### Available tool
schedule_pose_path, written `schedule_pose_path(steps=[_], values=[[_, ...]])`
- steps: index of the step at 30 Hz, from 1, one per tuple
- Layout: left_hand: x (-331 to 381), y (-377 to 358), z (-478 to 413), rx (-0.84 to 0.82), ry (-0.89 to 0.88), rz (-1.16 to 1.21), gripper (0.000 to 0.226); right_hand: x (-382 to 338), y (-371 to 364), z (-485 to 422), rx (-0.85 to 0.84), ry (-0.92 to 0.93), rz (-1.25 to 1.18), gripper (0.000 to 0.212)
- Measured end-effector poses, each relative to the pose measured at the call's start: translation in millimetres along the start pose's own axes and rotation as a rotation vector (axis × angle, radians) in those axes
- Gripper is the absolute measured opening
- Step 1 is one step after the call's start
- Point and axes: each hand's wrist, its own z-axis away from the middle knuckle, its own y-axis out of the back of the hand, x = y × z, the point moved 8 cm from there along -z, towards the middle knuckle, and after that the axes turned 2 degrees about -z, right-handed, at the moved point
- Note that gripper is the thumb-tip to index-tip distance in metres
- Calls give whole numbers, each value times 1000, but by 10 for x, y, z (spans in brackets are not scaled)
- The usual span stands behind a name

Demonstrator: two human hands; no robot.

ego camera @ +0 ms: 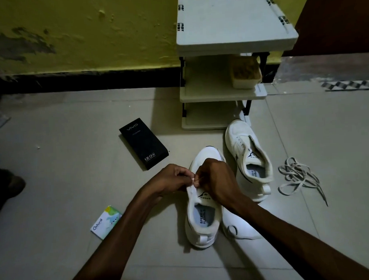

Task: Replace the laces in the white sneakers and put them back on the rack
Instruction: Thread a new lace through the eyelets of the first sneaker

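Note:
A white sneaker [203,221] stands on the floor tiles in front of me, toe pointing away. Both hands meet over its tongue and eyelets. My left hand [172,178] pinches a bit of white lace at the shoe's left side. My right hand [214,178] is closed on the lace just beside it and hides the eyelets. The second white sneaker [248,156] lies to the right without a lace. A loose pile of white laces [297,175] rests on the floor further right. The white shoe rack [221,94] stands against the wall behind.
A black phone box [144,143] lies on the floor left of the shoes. A small Odonil packet [106,222] sits near my left forearm. A tan box [245,75] occupies the rack's middle shelf. A dark shape, maybe a foot [7,188], is at the left edge.

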Motion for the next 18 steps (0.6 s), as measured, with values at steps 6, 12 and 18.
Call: schedule_pose_path(steps=[6,12,18], values=[[-50,35,4,10,34,-21,24,148,42,31,103,-119,-144,24],[-91,27,-14,36,20,-26,16,122,8,12,95,-13,-129,25],[-105,22,-62,47,4,-37,8,83,-62,-89,-65,54,25,14]])
